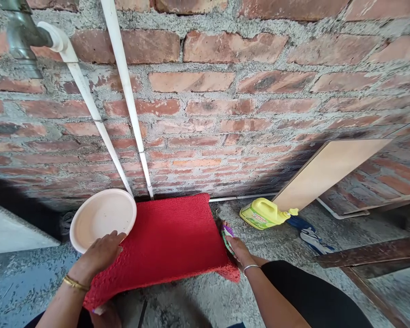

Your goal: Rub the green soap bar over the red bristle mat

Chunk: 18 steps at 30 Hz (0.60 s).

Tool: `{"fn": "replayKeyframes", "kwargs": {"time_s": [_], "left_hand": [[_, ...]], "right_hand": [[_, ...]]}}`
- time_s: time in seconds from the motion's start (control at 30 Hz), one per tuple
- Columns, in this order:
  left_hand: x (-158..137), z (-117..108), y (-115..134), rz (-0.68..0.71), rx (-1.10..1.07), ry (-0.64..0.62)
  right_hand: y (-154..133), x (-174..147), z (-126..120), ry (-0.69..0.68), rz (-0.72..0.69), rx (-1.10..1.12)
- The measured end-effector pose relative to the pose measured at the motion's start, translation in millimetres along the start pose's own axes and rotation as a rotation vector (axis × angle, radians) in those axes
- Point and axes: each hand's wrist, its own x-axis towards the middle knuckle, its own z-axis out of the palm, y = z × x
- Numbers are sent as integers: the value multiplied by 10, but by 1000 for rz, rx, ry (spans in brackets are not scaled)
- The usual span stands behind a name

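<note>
A pale pink plastic basin [104, 214] stands at the left end of a textured red mat [171, 241], overlapping its edge. My left hand [104, 253] is closed over the basin's near rim, fingers on the inside and thumb outside. At the mat's right edge, my right hand [241, 250] is closed around what looks like a small white scrub brush [228, 234] with green along one side. Purple shows beside it, by the toes of a foot, and partly hides what belongs to the brush. The mat's front edge hangs over a raised support that I cannot see.
A yellow detergent jug [264, 213] lies on the wet concrete floor. Behind it a tan board [331, 171] leans at the brick wall, near blue-and-white slippers [314, 239]. A wooden frame [376, 250] stands right. White pipes [128, 86] and a tap [22, 38] are left.
</note>
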Motion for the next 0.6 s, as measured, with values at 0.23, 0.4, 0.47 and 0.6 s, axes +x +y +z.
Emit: {"fn": "replayKeyframes", "kwargs": {"time_s": [0.23, 0.4, 0.47, 0.6], "left_hand": [[-85, -37, 14, 5, -76, 59], [-268, -149, -75, -28, -121, 122], [-328, -177, -136, -40, -136, 150], [-436, -215, -224, -36, -151, 175]], "right_hand": [[-188, -196, -120, -14, 140, 206], [-566, -488, 146, -137, -6, 241], [-774, -711, 404, -233, -125, 194], [-1290, -1327, 1039, -405, -428, -8]]}}
